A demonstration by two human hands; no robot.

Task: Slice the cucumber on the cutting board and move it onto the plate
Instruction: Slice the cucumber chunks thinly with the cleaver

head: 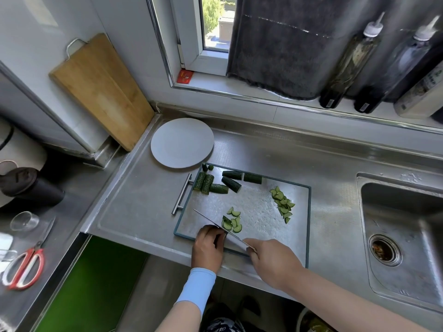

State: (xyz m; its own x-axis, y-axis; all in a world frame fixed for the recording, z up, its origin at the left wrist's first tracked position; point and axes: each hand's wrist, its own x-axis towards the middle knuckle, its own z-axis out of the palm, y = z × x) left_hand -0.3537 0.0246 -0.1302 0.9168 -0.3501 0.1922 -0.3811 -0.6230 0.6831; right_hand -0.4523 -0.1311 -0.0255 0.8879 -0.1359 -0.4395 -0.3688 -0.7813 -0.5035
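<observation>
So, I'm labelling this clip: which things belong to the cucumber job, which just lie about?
Job: knife, cucumber chunks, cucumber slices, cutting board, plate, left hand, right hand.
Lying about: wooden board, scissors, glass, bottles, sink.

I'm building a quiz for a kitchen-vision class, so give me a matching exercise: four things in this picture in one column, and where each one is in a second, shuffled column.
Things
1. plate
2. scissors
3. wooden board
4. knife

Places
A. leaning on the wall in the corner
B. gripped by the right hand over the metal cutting board
C. on the counter just beyond the metal cutting board
D. lying on the lower surface at far left

Pairs: 1-C, 2-D, 3-A, 4-B
</observation>
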